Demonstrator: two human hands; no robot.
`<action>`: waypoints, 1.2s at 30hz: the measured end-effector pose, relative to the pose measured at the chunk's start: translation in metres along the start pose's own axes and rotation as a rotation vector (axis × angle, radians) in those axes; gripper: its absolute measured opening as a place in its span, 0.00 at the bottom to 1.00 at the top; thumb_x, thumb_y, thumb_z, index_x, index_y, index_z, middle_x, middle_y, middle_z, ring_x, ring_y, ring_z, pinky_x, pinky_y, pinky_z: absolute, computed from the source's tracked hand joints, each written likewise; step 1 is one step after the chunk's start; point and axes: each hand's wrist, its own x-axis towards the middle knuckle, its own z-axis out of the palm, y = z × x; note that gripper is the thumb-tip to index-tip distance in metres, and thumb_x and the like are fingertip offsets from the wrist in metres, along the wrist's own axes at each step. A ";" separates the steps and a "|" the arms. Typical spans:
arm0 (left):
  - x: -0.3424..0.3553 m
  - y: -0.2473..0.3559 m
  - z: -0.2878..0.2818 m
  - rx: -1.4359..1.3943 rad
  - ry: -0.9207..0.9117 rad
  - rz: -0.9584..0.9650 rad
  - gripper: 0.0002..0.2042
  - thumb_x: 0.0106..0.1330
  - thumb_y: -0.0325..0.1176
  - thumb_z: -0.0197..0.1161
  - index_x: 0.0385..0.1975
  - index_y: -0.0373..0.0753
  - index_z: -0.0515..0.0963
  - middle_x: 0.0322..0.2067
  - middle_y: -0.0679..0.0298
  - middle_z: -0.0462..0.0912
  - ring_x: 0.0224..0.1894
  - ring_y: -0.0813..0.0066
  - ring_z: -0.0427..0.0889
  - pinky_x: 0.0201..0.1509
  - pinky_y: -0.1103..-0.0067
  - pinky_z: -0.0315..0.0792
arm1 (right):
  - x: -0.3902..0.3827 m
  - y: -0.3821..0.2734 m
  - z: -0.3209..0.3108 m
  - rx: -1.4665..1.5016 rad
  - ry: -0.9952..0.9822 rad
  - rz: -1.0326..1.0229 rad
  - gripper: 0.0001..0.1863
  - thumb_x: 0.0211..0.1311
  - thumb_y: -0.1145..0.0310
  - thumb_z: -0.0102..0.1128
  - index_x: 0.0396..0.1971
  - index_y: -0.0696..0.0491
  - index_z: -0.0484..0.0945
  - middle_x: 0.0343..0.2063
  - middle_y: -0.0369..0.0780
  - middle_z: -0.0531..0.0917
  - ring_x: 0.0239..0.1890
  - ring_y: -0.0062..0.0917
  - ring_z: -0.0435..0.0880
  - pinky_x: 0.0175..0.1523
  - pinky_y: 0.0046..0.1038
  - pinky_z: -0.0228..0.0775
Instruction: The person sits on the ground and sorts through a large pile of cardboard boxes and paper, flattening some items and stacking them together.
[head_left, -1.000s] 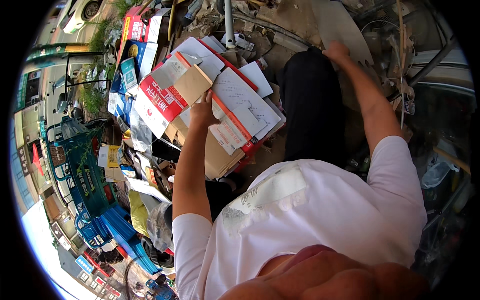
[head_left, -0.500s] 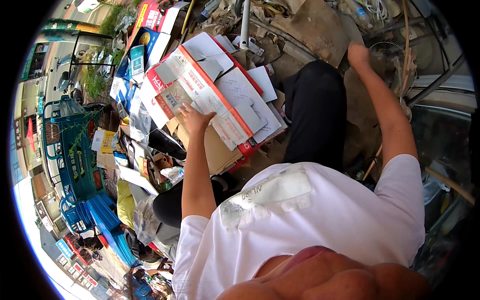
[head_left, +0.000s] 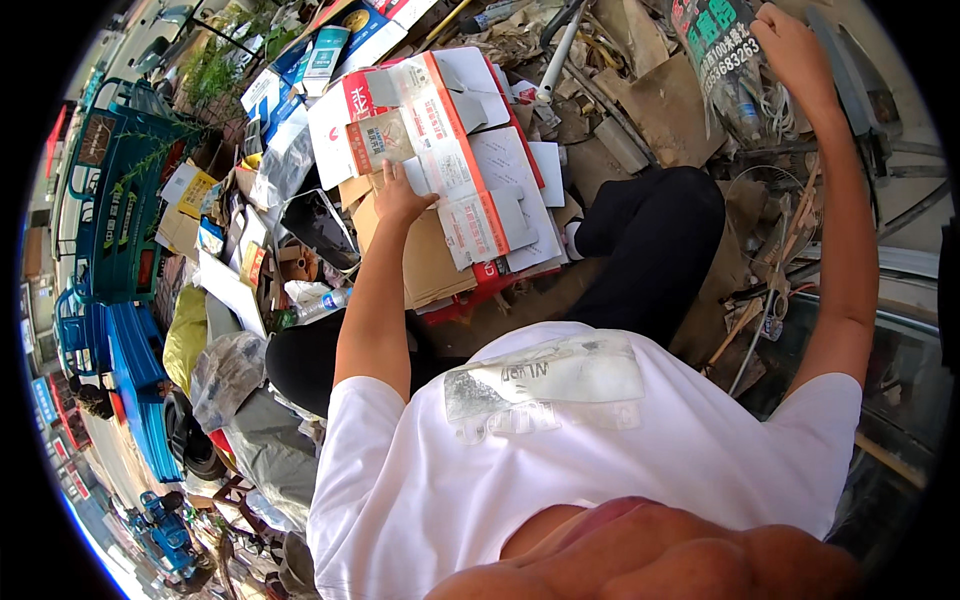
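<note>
My left hand [head_left: 402, 194] lies on a stack of flattened cardboard boxes [head_left: 428, 258], fingers spread. Uppermost in the stack is a flattened white and orange printed carton [head_left: 440, 150], with white panels and red board beneath it. My right hand [head_left: 797, 62] is raised at the far right, fingers curled, beside a printed plastic sack [head_left: 712, 45]. Whether it grips the sack or something small cannot be made out. Near that hand are white plastic strings [head_left: 782, 124] and a clear plastic bottle [head_left: 748, 108].
A metal pole [head_left: 563, 50] and brown scrap sheets [head_left: 660, 105] lie beyond the stack. To the left are mixed packaging, a black plastic tray [head_left: 318, 226] and a yellow bag [head_left: 186, 338]. A teal cargo tricycle [head_left: 115, 200] stands farther left. Sticks and wire lie at right.
The view has shifted, bringing the printed sack into sight. My right hand has moved farther out, up beside the sack. My left hand stays on the cardboard stack.
</note>
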 end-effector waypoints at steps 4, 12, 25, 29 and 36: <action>0.001 -0.004 0.006 -0.066 0.008 0.045 0.54 0.46 0.54 0.75 0.72 0.42 0.52 0.75 0.65 0.44 0.61 0.65 0.76 0.53 0.70 0.78 | 0.000 -0.028 0.023 0.586 0.014 -0.062 0.11 0.64 0.62 0.53 0.34 0.55 0.76 0.24 0.35 0.73 0.29 0.21 0.69 0.38 0.27 0.64; 0.004 -0.057 0.026 -0.401 0.233 0.208 0.33 0.61 0.33 0.59 0.68 0.40 0.59 0.72 0.57 0.56 0.63 0.56 0.71 0.60 0.64 0.72 | -0.097 -0.210 0.194 1.560 -0.604 0.348 0.08 0.60 0.67 0.55 0.32 0.56 0.80 0.29 0.30 0.78 0.34 0.14 0.72 0.42 0.23 0.63; -0.026 -0.002 -0.018 -0.214 0.548 0.396 0.31 0.58 0.40 0.65 0.64 0.45 0.67 0.64 0.57 0.67 0.66 0.52 0.65 0.65 0.64 0.67 | -0.195 -0.290 0.336 1.023 -0.864 -0.017 0.14 0.59 0.62 0.62 0.36 0.58 0.76 0.35 0.48 0.82 0.40 0.41 0.81 0.44 0.38 0.71; -0.019 0.005 -0.016 0.033 0.173 0.418 0.43 0.52 0.51 0.71 0.70 0.52 0.60 0.72 0.59 0.54 0.74 0.54 0.51 0.71 0.62 0.60 | -0.198 -0.301 0.324 0.929 -0.825 -0.085 0.13 0.59 0.64 0.61 0.38 0.58 0.76 0.37 0.47 0.82 0.41 0.42 0.81 0.46 0.40 0.72; 0.004 0.000 0.011 0.144 -0.095 0.280 0.47 0.49 0.54 0.72 0.71 0.50 0.58 0.73 0.51 0.49 0.74 0.48 0.49 0.72 0.63 0.59 | -0.206 -0.329 0.292 0.660 -0.505 -0.367 0.23 0.55 0.73 0.56 0.54 0.58 0.72 0.46 0.46 0.76 0.52 0.43 0.76 0.54 0.44 0.69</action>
